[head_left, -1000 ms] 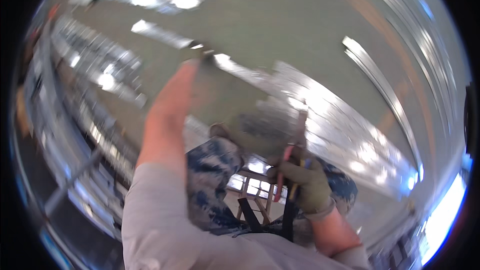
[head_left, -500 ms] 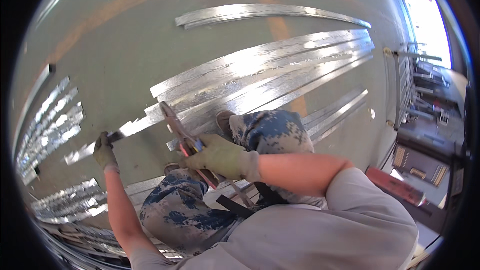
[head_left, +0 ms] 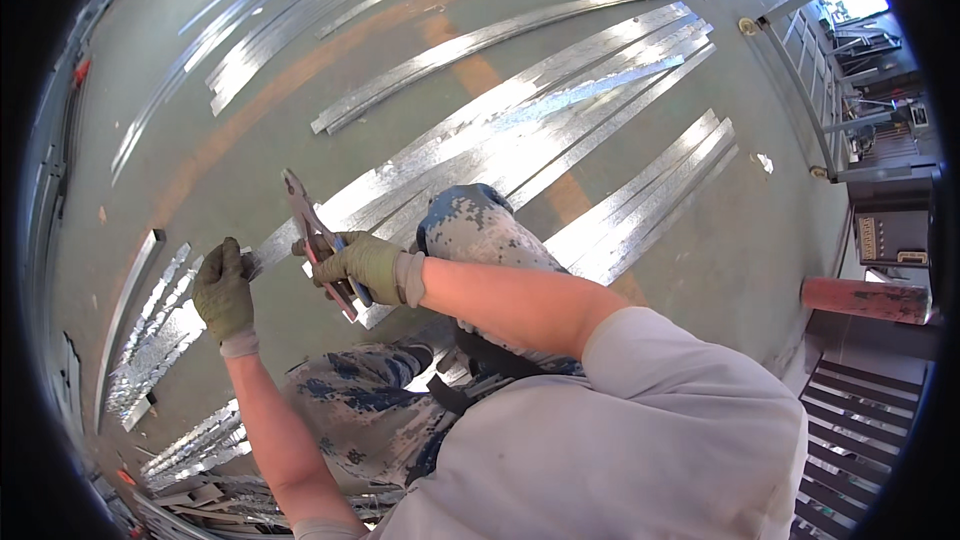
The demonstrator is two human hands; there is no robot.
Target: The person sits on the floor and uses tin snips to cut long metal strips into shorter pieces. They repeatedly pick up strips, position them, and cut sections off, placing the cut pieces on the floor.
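My right hand [head_left: 360, 268], in a dull green work glove, is closed around long metal pliers [head_left: 302, 202]. Their worn jaws point away from me, and red and blue show at the grip. To its left, my gloved left hand [head_left: 224, 290] has its fingers bent together at the near left end of a shiny metal strip [head_left: 275, 245]. The fingertips partly hide that end. From there the strip runs up to the right, behind the pliers, toward long silvery metal strips [head_left: 470, 155] lying side by side on the floor.
More metal strips [head_left: 650, 195] lie to the right, and others [head_left: 290, 20] at the far left. Short metal pieces [head_left: 160, 350] are piled left of my left hand. A wheeled metal frame [head_left: 800, 90] stands at the right, near a red cylinder [head_left: 865, 300]. My bent knee [head_left: 480, 225] is close by.
My left hand has come nearer to my right hand, moving along toward the pliers. The right hand, still gripping the pliers, has shifted left and away from me. The whole view has turned.
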